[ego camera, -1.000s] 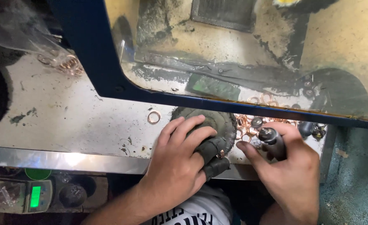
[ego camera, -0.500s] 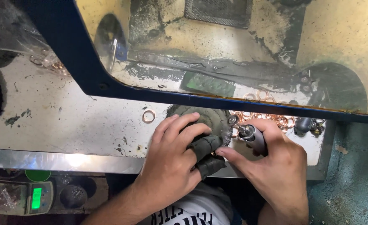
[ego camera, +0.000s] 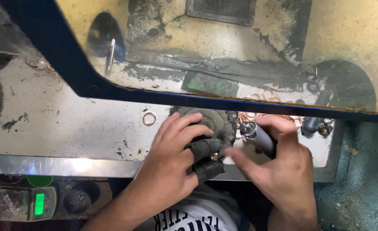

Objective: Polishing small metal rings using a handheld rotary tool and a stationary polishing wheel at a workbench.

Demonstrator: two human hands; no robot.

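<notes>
Scratched metal worktop (ego camera: 60,128) carried loose copper rings (ego camera: 257,116). Left hand (ego camera: 172,158), fingertips wrapped in dark tape, pinched a small ring (ego camera: 215,157) at the front edge. Right hand (ego camera: 279,167) gripped a rotary tool (ego camera: 259,137); steady, light pressure seemed advisable.

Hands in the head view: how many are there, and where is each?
2. The left hand presses on a dark round pad at the bench edge; the right hand grips a grey rotary handpiece beside it. No other hands show.
</notes>
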